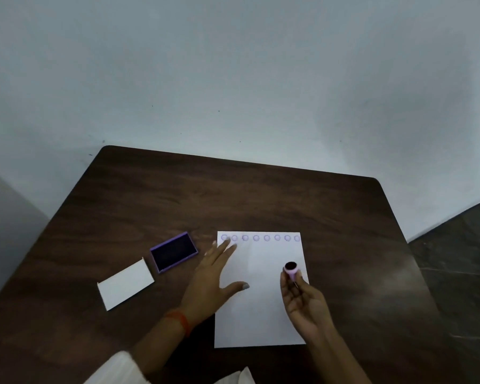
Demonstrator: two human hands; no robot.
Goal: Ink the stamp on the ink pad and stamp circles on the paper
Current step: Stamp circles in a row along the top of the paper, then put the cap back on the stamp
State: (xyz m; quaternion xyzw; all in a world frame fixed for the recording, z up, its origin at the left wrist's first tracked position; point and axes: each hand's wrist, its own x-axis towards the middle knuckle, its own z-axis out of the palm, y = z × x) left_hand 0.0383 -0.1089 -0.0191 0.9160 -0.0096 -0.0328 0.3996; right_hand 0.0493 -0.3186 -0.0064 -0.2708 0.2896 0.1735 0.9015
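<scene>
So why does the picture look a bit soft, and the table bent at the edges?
Head view: a wide-angle lens bows the table edges; focus is soft overall, so the stamped circles on the paper look fuzzy. The right hand holding the stamp is dim; a pale glare patch sits on the table's right.

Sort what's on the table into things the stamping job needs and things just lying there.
Needed:
stamp, held in the right hand
ink pad, open
paper, one row of stamped circles, pinned by the left hand

Lying about:
white card, left of the ink pad
</scene>
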